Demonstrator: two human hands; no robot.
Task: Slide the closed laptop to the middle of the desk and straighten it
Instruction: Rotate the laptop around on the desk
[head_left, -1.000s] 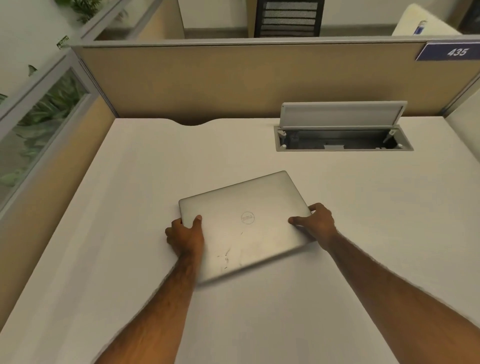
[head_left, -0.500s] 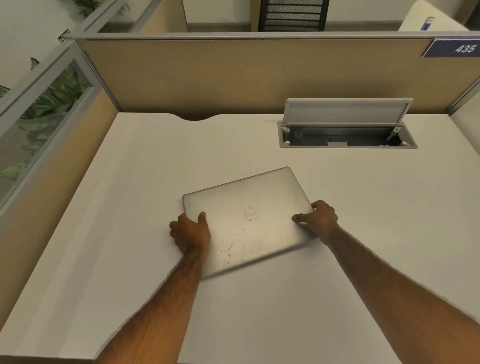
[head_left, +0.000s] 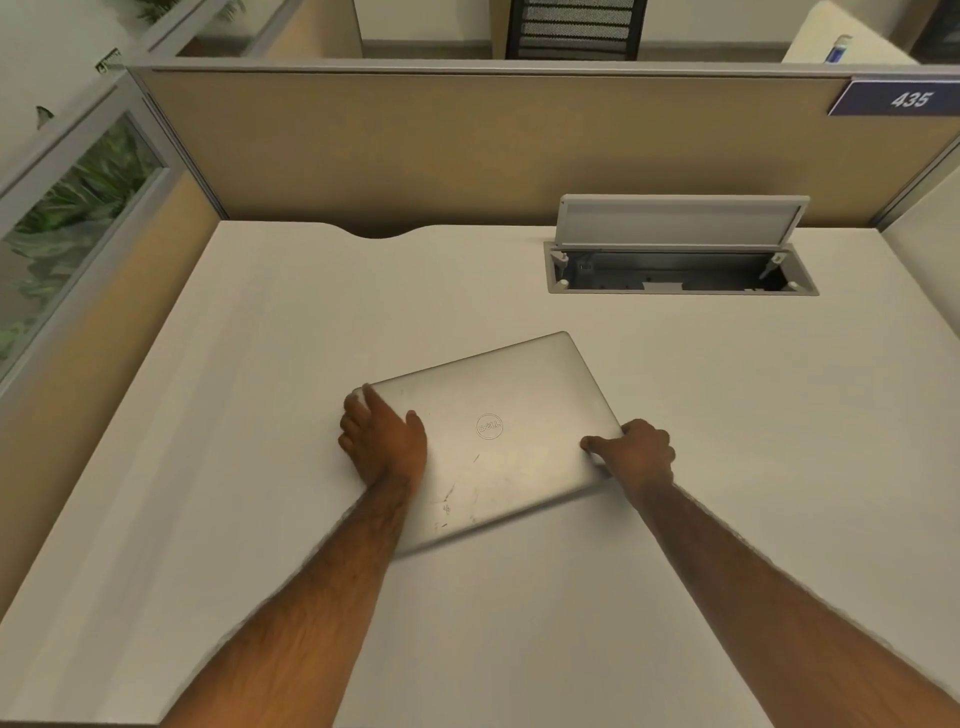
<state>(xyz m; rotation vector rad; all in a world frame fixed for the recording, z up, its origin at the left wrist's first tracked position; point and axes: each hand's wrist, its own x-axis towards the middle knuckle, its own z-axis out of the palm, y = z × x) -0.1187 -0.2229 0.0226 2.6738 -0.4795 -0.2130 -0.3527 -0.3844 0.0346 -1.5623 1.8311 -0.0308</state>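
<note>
A closed silver laptop (head_left: 511, 410) with a round logo lies flat near the middle of the white desk (head_left: 260, 415). It sits skewed, its far right corner turned away from me. My left hand (head_left: 382, 439) rests on its left edge near the far left corner, thumb on the lid. My right hand (head_left: 636, 452) grips the right edge, thumb on top and fingers curled around the side. Scratches mark the lid's near part.
An open cable box (head_left: 680, 270) with its grey flap raised is set into the desk at the back right. Tan cubicle panels (head_left: 467, 150) wall the back and left. A blue sign reading 435 (head_left: 904, 98) hangs top right.
My left hand has slid farther along the laptop's left edge toward its far corner. The laptop and my right hand have barely shifted.
</note>
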